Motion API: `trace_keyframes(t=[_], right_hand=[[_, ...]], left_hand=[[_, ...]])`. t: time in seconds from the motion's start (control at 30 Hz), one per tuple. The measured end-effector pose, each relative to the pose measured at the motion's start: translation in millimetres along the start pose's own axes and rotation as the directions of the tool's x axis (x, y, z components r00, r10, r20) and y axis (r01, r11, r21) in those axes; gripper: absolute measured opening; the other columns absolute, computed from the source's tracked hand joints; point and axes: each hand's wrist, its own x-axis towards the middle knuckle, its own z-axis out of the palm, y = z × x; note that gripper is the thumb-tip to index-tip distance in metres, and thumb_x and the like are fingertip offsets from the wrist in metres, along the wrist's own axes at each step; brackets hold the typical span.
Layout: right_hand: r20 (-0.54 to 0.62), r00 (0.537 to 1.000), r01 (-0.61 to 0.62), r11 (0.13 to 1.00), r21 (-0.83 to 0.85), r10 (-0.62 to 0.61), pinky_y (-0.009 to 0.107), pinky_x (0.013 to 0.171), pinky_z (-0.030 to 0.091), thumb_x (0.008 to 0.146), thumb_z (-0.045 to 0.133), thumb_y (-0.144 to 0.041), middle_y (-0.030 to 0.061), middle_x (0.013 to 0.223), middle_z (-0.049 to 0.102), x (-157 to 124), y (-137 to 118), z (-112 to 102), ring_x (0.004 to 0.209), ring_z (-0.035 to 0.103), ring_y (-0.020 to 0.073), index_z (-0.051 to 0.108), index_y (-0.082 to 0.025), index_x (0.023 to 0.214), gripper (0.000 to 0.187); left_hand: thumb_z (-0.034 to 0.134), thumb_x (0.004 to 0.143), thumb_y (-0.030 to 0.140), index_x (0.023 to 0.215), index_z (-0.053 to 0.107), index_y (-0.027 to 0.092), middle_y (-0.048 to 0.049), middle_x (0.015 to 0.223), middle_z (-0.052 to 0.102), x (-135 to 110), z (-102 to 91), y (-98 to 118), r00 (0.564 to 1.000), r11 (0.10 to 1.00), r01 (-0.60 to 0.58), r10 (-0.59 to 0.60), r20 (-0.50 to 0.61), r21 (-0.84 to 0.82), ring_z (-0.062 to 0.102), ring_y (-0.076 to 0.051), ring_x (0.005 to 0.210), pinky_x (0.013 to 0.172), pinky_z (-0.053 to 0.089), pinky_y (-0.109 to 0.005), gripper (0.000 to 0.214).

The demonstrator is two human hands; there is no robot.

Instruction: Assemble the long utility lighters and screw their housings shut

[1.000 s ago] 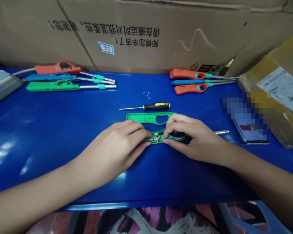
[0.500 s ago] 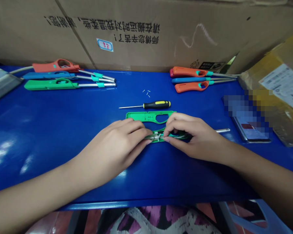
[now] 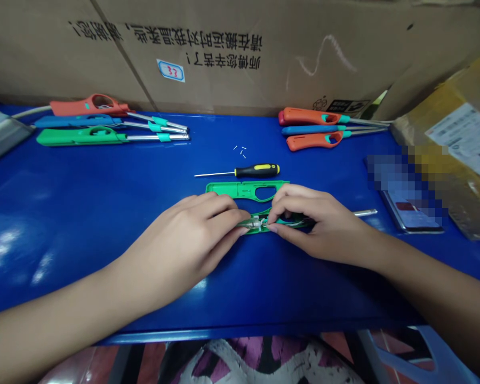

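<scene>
- Cardboard sheets [image 3: 240, 58] with upside-down Chinese print stand along the back edge of the blue counter [image 3: 84, 186].
- Three long-nosed lighters [image 3: 80, 137], red, blue and green, lie toward the back left corner.
- Three more lighters [image 3: 312, 129], two orange and one blue, lie toward the back right corner.
- Tiny metal pins [image 3: 240, 151] sit near the back edge, behind a black-and-yellow screwdriver [image 3: 258, 170].
- An empty green lighter shell [image 3: 246, 191] lies just in front of the screwdriver, partly behind the right hand.
- The left hand [image 3: 184, 245] is curled shut, its fingertips pinching the lower green lighter shell [image 3: 274, 222] near the counter's middle.
- The right hand [image 3: 320, 224] is also nearly closed, gripping the same shell from the other side and hiding part of it.
- A metal tube [image 3: 364, 213] lies just beyond the right hand.
- A partly pixelated phone [image 3: 414, 216] and a yellow parcel [image 3: 456, 160] sit near the right edge.
- A grey box [image 3: 0, 133] sits at the left edge.
</scene>
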Motion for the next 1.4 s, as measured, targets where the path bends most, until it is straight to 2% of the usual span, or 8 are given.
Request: trace_keyframes(t=[1.13,1.4], right_hand=[[0.013,1.0,0.019,1.0,-0.012,-0.019,0.031,0.081,0.046,0.091,0.061,-0.012,0.0023,0.092,0.063,1.8,-0.7,-0.8,0.088,0.06,0.0152,0.065,-0.02,0.089,0.009],[-0.021,1.0,0.019,1.0,0.004,-0.019,0.031,0.08,0.046,0.091,0.061,-0.013,0.0026,0.09,0.064,0.8,0.8,2.1,0.086,0.06,0.0158,0.062,-0.02,0.085,0.009]], left_hand=[[0.049,0.102,0.025,0.116,0.068,0.017,-0.0082,0.103,0.068,-1.7,2.9,-1.0,1.0,0.999,0.018,-0.017,0.024,-0.046,0.066,-0.023,0.094,0.082,0.058,-0.039,0.025],[0.053,0.101,0.025,0.115,0.068,0.015,-0.0081,0.103,0.068,-0.5,7.9,-2.1,0.999,0.994,0.028,-0.029,-0.017,-0.104,0.066,-0.024,0.095,0.082,0.058,-0.04,0.022]])
